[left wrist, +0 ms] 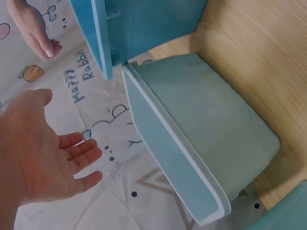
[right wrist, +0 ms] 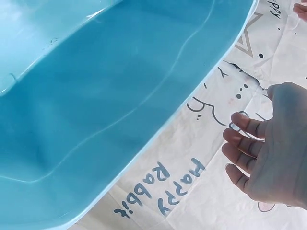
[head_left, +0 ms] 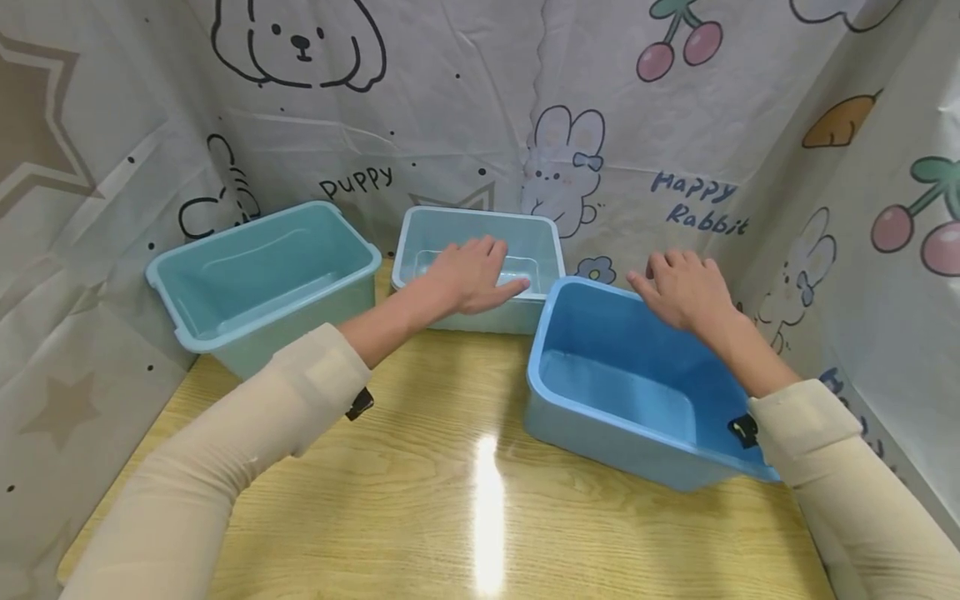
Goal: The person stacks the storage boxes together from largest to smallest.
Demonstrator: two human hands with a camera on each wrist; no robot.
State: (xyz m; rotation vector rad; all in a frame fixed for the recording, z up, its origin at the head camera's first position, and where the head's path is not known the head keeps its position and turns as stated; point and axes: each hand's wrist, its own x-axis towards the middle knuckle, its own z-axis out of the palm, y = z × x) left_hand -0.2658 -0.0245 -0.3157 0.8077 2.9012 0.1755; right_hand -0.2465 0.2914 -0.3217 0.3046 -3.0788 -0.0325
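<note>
My left hand [head_left: 474, 275] is held in the air over the pale blue-green bin [head_left: 480, 315] at the back middle, palm down with the thumb spread. Its fingers are loosely extended in the left wrist view and hold nothing. Over the far rim of the blue bin [head_left: 622, 392] hovers my right hand [head_left: 684, 287], fingers slightly bent and holding nothing. In the right wrist view that hand [right wrist: 273, 143] shows apart from the bin's rim. Inside the blue bin only bare walls and floor show.
A teal-green bin [head_left: 270, 283] stands at the left on the wooden table [head_left: 405, 492]. Cloth printed with cartoon animals and lettering [head_left: 465, 100] hangs behind and along both sides. Small black wrist devices [head_left: 361, 405] sit beneath the sleeves.
</note>
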